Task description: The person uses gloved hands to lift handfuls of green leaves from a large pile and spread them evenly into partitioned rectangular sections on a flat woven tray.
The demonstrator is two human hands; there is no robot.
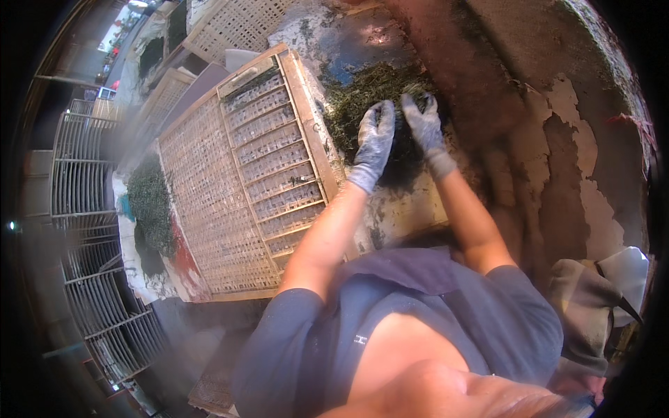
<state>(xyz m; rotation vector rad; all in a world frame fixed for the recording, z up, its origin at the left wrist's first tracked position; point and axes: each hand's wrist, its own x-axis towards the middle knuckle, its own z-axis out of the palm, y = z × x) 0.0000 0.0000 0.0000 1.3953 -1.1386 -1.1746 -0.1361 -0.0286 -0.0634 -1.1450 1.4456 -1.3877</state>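
Note:
A heap of dark green, shredded leaf-like material (376, 80) lies on a stained work surface in front of me. My left hand (376, 136), in a thin whitish-grey glove, reaches to the near side of the heap, its fingers a little bent and apart. Beside it, my right hand (424, 118) wears a matching glove, fingers spread and curved over the heap's right part. Neither hand shows a held thing; dark bits may hide under the fingertips. Left of the heap lies a large woven bamboo tray (202, 188) with a slatted wooden frame (286, 150) on it.
More green material (151, 202) sits on a pale sheet past the tray's left edge. Further woven trays (233, 28) stand at the back left. Metal racks (83, 164) line the far left. A brown wall with peeling paint (564, 160) rises at right.

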